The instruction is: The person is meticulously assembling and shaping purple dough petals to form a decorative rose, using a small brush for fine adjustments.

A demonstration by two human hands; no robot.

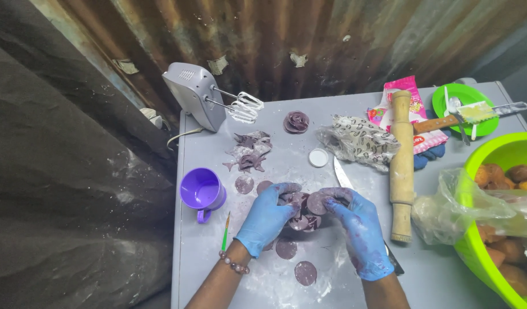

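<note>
Purple dough petals (302, 207) are being pinched together between the gloved left hand (267, 217) and right hand (358, 229), both partly closed on them; next, further discs (305, 272) lying near would be needed.

Lower centre, thin blue rubbery gloves (267, 220), flour-dusted, pressed soft matt purple dough (302, 207). The grey table (206, 269) looked smooth and powdery. A bare wooden rolling pin (402, 166) lay centre right; rusty corrugated metal wall (309, 40) above.
</note>
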